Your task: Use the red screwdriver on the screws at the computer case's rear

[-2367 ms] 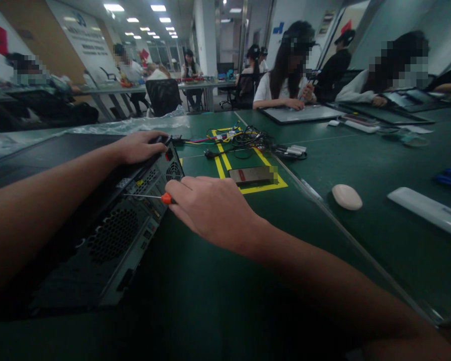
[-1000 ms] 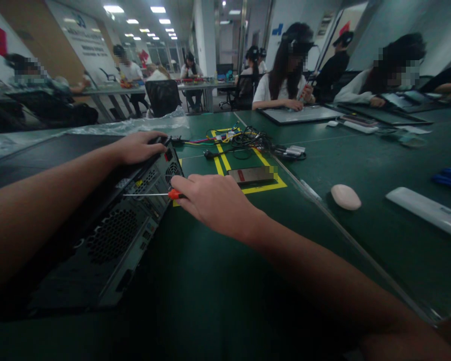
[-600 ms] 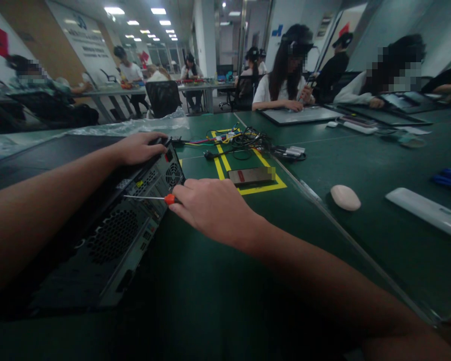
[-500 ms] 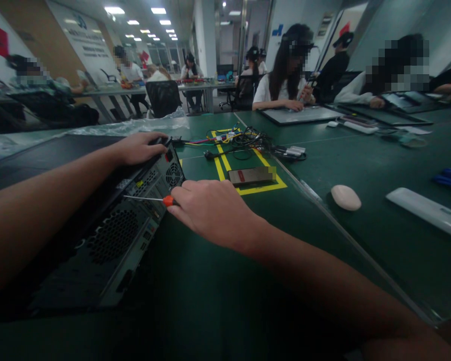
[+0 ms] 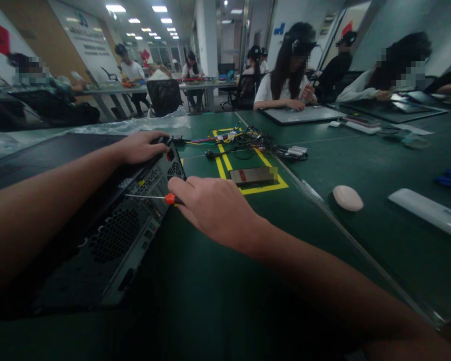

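Note:
A black computer case (image 5: 71, 155) lies at the left, its grey metal rear panel (image 5: 93, 281) with vents and ports facing me. On the far rear corner of the case rests my left hand (image 5: 145, 146), fingers over the edge and thumb apart from them. My right hand (image 5: 220, 208) is closed round the orange and black handle of a screwdriver (image 5: 170, 199). The thin shaft points left, and its tip is at the upper edge of the rear panel, near the round vent holes. Whether the tip touches a screw is too small to tell.
Beyond my right hand a phone (image 5: 253, 175) lies within yellow tape, near tangled cables (image 5: 251, 138). Further right are a pinkish rounded object (image 5: 348, 198) and a white long device (image 5: 428, 210). Across the green table (image 5: 304, 271) a person (image 5: 285, 85) works at a flat panel (image 5: 302, 115).
The fingers of my right hand have shifted slightly on the screwdriver handle. My left hand stays on the case, and the screwdriver tip keeps nearly the same place.

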Action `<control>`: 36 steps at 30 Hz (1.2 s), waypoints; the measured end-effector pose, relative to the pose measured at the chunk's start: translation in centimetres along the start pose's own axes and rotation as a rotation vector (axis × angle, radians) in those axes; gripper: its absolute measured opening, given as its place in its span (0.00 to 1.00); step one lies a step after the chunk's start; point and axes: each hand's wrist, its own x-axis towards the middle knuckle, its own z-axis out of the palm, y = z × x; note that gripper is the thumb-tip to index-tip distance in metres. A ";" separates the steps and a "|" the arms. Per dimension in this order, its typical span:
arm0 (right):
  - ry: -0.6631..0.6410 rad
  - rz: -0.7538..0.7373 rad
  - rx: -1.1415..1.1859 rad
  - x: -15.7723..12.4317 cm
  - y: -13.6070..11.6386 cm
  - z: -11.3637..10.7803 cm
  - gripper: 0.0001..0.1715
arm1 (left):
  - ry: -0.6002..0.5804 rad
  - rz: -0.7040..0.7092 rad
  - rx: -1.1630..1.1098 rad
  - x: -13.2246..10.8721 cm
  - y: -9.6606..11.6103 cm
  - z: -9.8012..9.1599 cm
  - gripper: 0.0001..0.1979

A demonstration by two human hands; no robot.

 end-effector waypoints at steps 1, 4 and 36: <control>-0.004 -0.001 -0.002 0.0 0.0 -0.1 0.21 | -0.001 -0.003 0.002 0.0 0.0 0.0 0.46; -0.030 0.014 -0.006 0.1 -0.1 -0.5 0.18 | -0.001 -0.001 -0.001 0.0 -0.1 0.0 0.45; -0.007 0.022 0.038 -0.4 -1.0 -0.5 0.16 | -0.007 -0.001 -0.003 -0.2 -0.1 0.0 0.49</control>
